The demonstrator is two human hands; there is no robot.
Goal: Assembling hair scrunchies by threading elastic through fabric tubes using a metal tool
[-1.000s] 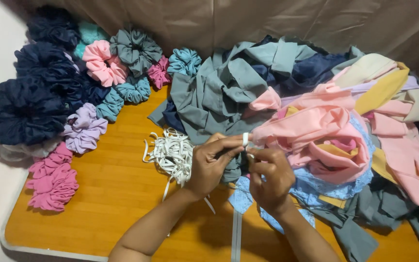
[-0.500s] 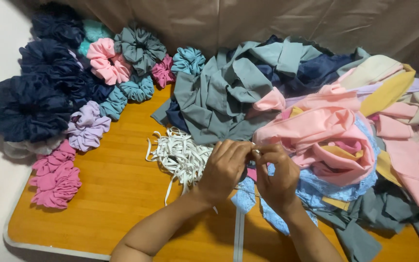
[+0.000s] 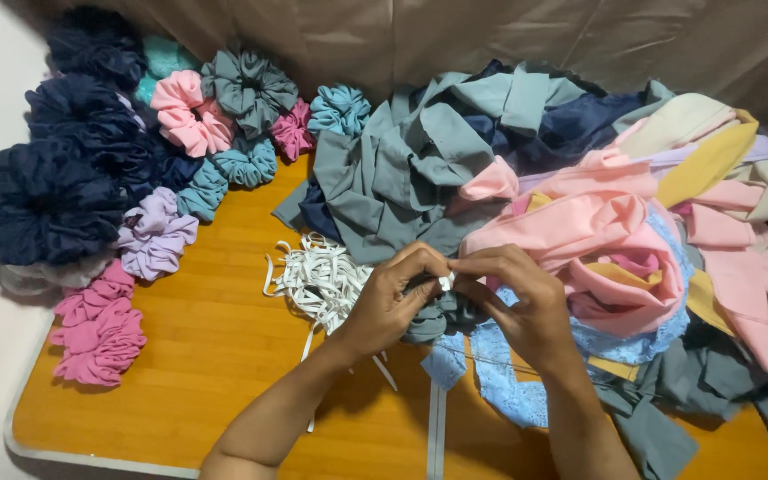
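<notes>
Head view: both hands, left (image 3: 390, 302) and right (image 3: 526, 307), still pinch the white elastic (image 3: 445, 282), now lower.

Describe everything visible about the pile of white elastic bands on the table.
The pile of white elastic bands is a loose tangle of flat, narrow strips, looped and overlapping, that look stretchy and woven. It lies on the wooden table, just below the grey fabric heap. The left hand overlaps its right edge, and a few strands trail under the wrist.

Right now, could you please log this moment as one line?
left hand: pinching white elastic end | right hand: pinching same end | grey fabric bunch: under hands | table
</notes>
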